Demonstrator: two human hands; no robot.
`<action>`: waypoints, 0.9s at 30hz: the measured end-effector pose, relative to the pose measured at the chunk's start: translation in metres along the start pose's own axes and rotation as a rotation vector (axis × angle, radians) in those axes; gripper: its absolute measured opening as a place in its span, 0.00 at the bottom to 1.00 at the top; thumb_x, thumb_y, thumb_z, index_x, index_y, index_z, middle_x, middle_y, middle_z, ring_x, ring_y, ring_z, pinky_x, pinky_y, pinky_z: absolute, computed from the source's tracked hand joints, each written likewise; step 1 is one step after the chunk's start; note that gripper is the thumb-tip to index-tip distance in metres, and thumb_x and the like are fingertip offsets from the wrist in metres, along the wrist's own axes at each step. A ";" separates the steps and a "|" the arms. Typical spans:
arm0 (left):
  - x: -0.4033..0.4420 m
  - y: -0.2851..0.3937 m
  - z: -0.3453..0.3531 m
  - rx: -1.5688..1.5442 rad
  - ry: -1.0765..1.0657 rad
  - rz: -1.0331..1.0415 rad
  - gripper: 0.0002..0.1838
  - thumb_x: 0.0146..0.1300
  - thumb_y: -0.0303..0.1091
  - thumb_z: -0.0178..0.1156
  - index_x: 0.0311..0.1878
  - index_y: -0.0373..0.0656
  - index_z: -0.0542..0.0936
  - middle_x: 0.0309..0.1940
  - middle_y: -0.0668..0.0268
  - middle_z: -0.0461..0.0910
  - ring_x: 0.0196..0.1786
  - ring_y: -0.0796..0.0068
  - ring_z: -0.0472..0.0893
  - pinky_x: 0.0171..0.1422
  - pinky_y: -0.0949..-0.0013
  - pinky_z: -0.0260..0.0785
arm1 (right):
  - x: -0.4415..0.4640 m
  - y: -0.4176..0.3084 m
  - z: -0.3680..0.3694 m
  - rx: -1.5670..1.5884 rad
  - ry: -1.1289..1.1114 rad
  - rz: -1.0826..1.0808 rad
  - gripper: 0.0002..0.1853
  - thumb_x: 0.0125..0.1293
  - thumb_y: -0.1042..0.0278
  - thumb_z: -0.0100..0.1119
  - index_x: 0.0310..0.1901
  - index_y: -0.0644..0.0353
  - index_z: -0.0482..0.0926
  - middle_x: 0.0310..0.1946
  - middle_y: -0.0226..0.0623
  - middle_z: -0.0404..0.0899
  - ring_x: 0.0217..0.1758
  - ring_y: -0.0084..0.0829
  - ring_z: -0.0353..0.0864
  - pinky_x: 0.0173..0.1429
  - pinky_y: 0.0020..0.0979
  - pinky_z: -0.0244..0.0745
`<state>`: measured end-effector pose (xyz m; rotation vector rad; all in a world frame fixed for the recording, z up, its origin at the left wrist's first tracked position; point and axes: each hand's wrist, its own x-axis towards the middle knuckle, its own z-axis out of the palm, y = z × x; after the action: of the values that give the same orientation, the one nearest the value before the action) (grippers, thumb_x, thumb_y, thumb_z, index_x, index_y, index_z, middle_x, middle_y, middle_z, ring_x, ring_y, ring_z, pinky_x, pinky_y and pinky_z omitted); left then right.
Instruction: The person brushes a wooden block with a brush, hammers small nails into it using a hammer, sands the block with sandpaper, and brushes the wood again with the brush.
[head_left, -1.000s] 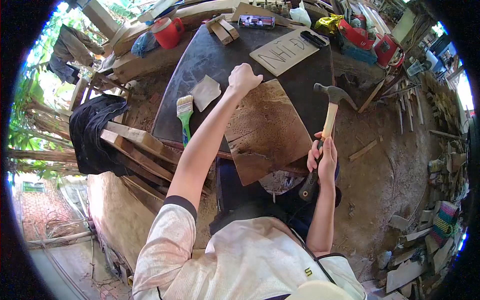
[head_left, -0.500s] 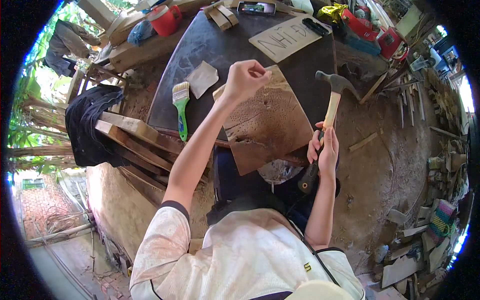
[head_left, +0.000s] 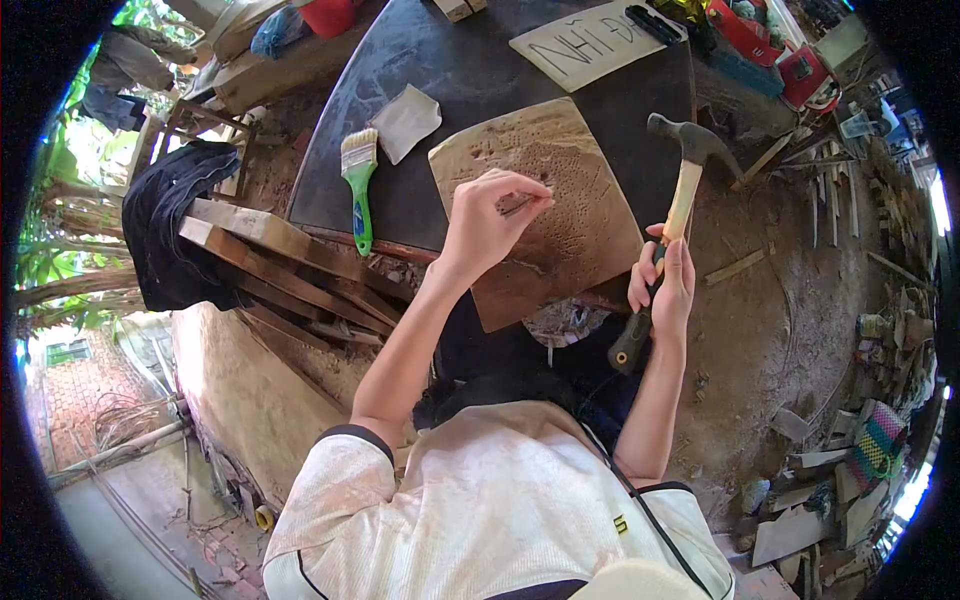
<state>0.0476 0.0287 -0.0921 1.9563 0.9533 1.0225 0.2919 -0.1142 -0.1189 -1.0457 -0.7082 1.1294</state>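
My left hand (head_left: 492, 220) is over the middle of a brown wooden board (head_left: 570, 190) dotted with small holes, its thumb and fingertips pinched together. A thin dark thing seems to lie within the pinch, too small to name. On the right, my right hand (head_left: 664, 285) is wrapped round the grip of a claw hammer (head_left: 683, 200), whose metal head points up and away from me. The board rests on the dark table (head_left: 385, 50) and sticks out over its near edge. A green-handled brush (head_left: 360, 190) and a pale square sheet (head_left: 407, 124) lie left of the board.
A lettered cardboard sign (head_left: 585, 48) with black pens (head_left: 655, 25) on it lies at the table's far right. Wooden beams (head_left: 270, 260) and a black cloth (head_left: 175, 225) are at the left. Red containers (head_left: 805, 75) stand at the far right, beyond the table.
My left hand has come from the board's far edge back toward me, over its middle, and its fingers are now pinched. The view has tipped down a little. My right hand still holds the hammer.
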 end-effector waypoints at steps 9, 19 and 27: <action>0.007 -0.002 0.018 -0.045 0.007 0.111 0.08 0.66 0.20 0.74 0.47 0.40 0.94 0.46 0.61 0.95 0.48 0.67 0.94 0.56 0.66 0.85 | 0.000 0.001 -0.004 -0.022 -0.037 0.013 0.28 0.94 0.43 0.40 0.68 0.64 0.72 0.28 0.26 0.65 0.17 0.17 0.63 0.18 0.26 0.65; 0.004 0.000 0.023 0.007 0.009 0.164 0.09 0.64 0.21 0.76 0.46 0.41 0.94 0.45 0.61 0.94 0.47 0.64 0.94 0.55 0.65 0.86 | 0.000 0.001 -0.006 -0.009 -0.048 0.019 0.29 0.93 0.41 0.41 0.68 0.64 0.72 0.27 0.26 0.65 0.16 0.18 0.64 0.18 0.26 0.65; 0.003 0.001 0.025 0.056 -0.026 0.160 0.13 0.65 0.24 0.78 0.53 0.42 0.92 0.45 0.58 0.94 0.48 0.61 0.94 0.56 0.62 0.86 | -0.002 0.002 -0.006 0.035 -0.062 0.000 0.27 0.92 0.42 0.43 0.65 0.62 0.72 0.27 0.27 0.66 0.15 0.18 0.65 0.18 0.26 0.65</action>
<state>0.0706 0.0243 -0.1010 2.1152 0.8298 1.0661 0.2959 -0.1180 -0.1233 -0.9846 -0.7353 1.1746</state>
